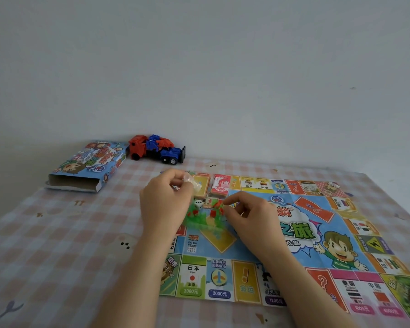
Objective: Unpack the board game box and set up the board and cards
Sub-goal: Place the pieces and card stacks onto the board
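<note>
1. The board (301,235) lies unfolded and flat on a pink checked cloth (57,245) that covers the table.
2. The box (88,166) lies on its side at the far left of the table, well apart from the board, its open end facing the person.
3. A red and blue toy truck (156,149) stands just beside the box, against the wall.
4. Two card stacks sit side by side at the board's far edge: a yellow stack (202,185) and a red stack (221,185).
5. The left hand (166,200) is curled shut, pinching the top of a clear bag (192,183) between thumb and fingers.
6. The bag hangs over the board's left part; green and red pieces (206,214) and a white die (198,204) show through it.
7. The right hand (249,216) is nearly closed, its fingertips at the bag's red pieces; whether it grips the plastic or a piece, I cannot tell.
</note>
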A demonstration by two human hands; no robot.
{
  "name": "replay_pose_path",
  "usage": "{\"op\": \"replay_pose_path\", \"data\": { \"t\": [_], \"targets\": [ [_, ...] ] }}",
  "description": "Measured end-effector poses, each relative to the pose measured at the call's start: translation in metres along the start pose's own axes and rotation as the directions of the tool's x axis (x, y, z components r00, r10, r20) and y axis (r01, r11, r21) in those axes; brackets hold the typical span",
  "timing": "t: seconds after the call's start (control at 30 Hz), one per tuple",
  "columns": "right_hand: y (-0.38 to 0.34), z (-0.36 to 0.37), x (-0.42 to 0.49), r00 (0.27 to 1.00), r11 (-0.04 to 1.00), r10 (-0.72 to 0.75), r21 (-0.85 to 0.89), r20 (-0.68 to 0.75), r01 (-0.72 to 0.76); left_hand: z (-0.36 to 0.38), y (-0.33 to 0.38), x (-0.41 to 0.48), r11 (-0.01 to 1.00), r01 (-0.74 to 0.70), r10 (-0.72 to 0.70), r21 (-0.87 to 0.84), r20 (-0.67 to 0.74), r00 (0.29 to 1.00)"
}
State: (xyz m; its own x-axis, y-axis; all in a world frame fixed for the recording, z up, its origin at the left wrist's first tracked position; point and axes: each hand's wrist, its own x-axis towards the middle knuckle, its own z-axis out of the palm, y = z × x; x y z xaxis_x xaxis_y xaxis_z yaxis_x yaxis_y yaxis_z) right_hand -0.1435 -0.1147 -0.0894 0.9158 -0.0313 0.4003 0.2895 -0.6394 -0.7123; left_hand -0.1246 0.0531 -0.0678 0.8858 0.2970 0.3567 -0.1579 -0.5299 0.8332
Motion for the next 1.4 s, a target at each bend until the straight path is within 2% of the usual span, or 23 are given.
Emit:
{"op": "replay_pose_path", "data": {
  "t": [0.13, 0.23, 0.3, 0.4, 0.5, 0.57, 0.73, 1.0, 1.13, 1.23, 1.4],
  "targets": [
    [0.001, -0.001, 0.002, 0.998, 1.0, 0.015, 0.021, -0.061, -0.014, -0.001, 0.005, 0.0, 0.982, 0.039, -0.034, -0.186, 0.027, 0.999],
    [-0.002, -0.003, 0.003, 0.994, 1.0, -0.014, -0.022, -0.106, 0.012, -0.002, 0.006, 0.0, 0.948, 0.077, -0.084, -0.31, -0.012, 0.996],
    [-0.009, -0.001, 0.007, 0.995, 0.992, -0.082, -0.102, -0.063, 0.075, -0.003, 0.006, 0.003, 0.916, 0.114, -0.148, -0.385, -0.059, 0.987],
    [-0.03, 0.008, 0.018, 0.982, 0.955, -0.144, -0.242, 0.125, 0.171, -0.001, 0.004, 0.008, 0.875, 0.154, -0.219, -0.459, -0.091, 0.972],
    [-0.047, 0.019, 0.033, 0.94, 0.904, -0.112, -0.359, 0.323, 0.232, 0.0, 0.002, 0.008, 0.889, 0.154, -0.218, -0.431, -0.104, 0.97],
    [-0.052, 0.023, 0.037, 0.919, 0.874, -0.073, -0.419, 0.386, 0.245, 0.0, 0.001, 0.006, 0.905, 0.133, -0.196, -0.403, -0.119, 0.973],
    [-0.054, 0.024, 0.043, 0.906, 0.835, -0.037, -0.485, 0.423, 0.26, 0.0, 0.001, 0.007, 0.928, 0.103, -0.153, -0.357, -0.113, 0.982],
    [-0.06, 0.029, 0.051, 0.867, 0.761, -0.079, -0.531, 0.492, 0.371, 0.001, -0.001, 0.008, 0.938, 0.09, -0.133, -0.335, -0.107, 0.985],
    [-0.059, 0.026, 0.049, 0.879, 0.818, -0.092, -0.468, 0.467, 0.334, 0.001, -0.001, 0.006, 0.96, 0.067, -0.101, -0.27, -0.113, 0.988],
    [-0.051, 0.01, 0.047, 0.934, 0.933, -0.072, -0.307, 0.351, 0.188, 0.001, -0.001, 0.005, 0.971, 0.043, -0.071, -0.237, -0.111, 0.991],
    [-0.027, -0.036, 0.042, 0.982, 0.988, 0.006, -0.152, 0.189, 0.023, 0.006, 0.002, 0.001, 0.99, -0.117, 0.11, -0.075, -0.097, 0.989]
  ]
}}
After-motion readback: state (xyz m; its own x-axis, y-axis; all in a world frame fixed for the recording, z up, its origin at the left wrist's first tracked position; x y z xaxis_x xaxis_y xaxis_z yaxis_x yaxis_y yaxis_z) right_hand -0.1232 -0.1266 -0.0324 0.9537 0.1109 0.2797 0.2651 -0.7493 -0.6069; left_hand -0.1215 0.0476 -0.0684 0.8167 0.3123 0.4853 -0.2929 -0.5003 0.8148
